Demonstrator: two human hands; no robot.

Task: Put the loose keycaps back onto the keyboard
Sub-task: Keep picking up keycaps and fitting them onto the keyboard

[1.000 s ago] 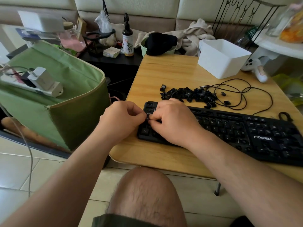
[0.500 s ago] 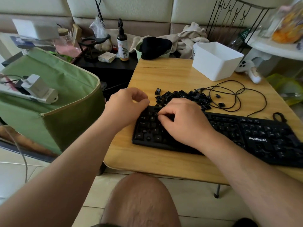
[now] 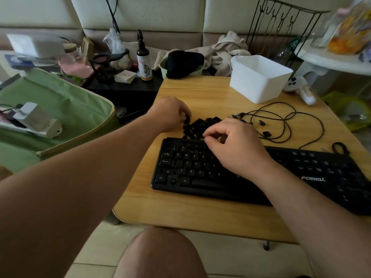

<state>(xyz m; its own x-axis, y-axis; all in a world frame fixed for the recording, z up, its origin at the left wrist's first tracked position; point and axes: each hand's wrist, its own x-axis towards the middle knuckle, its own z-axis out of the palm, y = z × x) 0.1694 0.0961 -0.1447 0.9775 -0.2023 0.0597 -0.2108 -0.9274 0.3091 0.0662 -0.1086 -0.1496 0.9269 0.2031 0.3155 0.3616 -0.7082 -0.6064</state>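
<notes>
- A heap of loose keycaps is seen on the table just behind the keyboard; much refitting is judged to remain.
- Most letter keys appear seated; gaps show near the top-left rows.
- A keycap is pinched by the left hand; whether the curled right hand holds one cannot be told.

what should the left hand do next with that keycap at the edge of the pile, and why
Probably lift it clear and carry it to an empty switch on the keyboard. The left hand has its fingers curled at one keycap on the left edge of the loose keycaps, which lie just behind the keyboard. The right hand is at the pile too.
</notes>
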